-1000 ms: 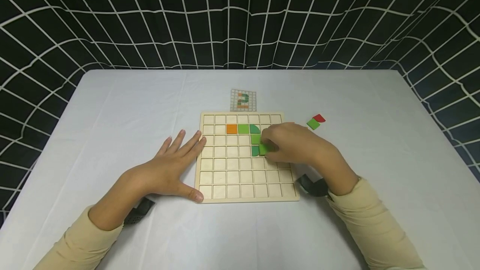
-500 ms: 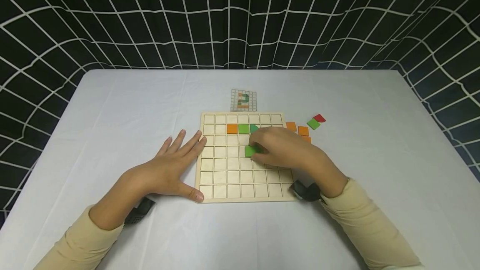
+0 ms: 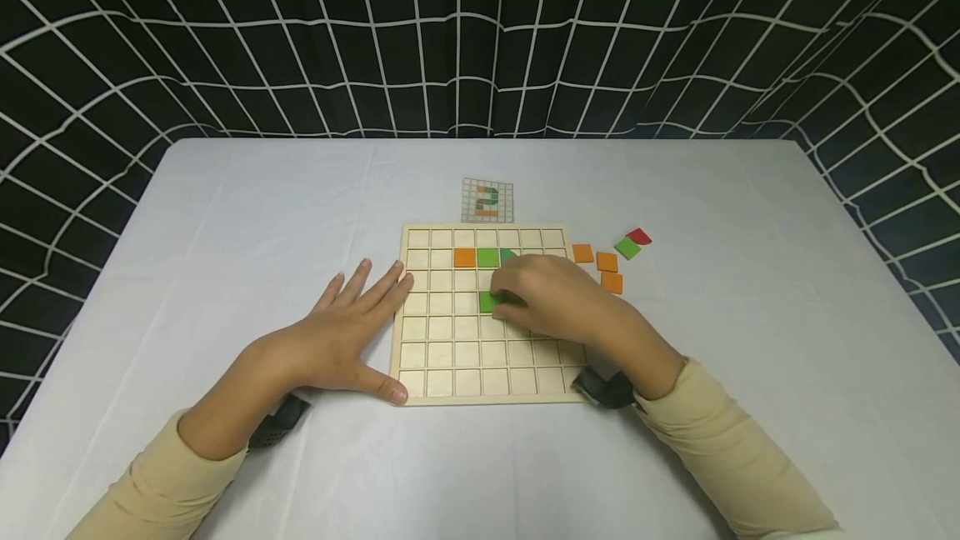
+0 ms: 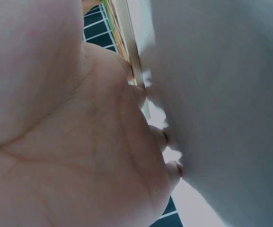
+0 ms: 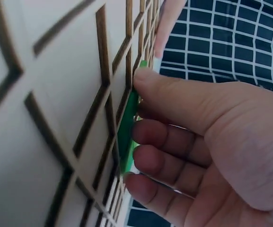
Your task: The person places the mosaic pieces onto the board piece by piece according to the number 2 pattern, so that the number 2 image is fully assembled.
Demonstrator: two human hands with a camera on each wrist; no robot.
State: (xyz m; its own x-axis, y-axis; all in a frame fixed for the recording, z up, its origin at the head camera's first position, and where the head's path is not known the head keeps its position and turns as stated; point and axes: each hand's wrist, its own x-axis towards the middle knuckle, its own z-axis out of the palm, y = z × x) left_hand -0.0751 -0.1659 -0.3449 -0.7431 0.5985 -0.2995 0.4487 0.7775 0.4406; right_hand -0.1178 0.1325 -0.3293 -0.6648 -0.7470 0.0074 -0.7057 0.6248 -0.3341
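A wooden grid board [image 3: 467, 354] lies flat on the table. My left hand [image 3: 333, 348] is spread, its fingertips and thumb along the board's left edge. My right hand [image 3: 551, 298] is over the board, thumb and curled fingers at a light green square tile [image 3: 487, 302], which sits in or on a cell in the third row. In the right wrist view the thumb touches that tile [image 5: 144, 63], and a dark green tile [image 5: 127, 130] lies beside the fingers. An orange tile [image 3: 465, 257], a light green tile [image 3: 488, 257] and a teal rounded tile [image 3: 507, 256] line the second row. The hand hides other cells.
Three orange square tiles [image 3: 607, 262] lie right of the board. Beyond them a green tile [image 3: 627, 248] touches a red rounded tile [image 3: 639, 236]. A small pattern card [image 3: 487, 201] lies behind the board. A white cloth [image 3: 300, 207] covers the table.
My right hand has moved left with the light green tile, from the right of the teal rounded tile to its left. The orange loose tiles have come into view. My left hand has stayed still.
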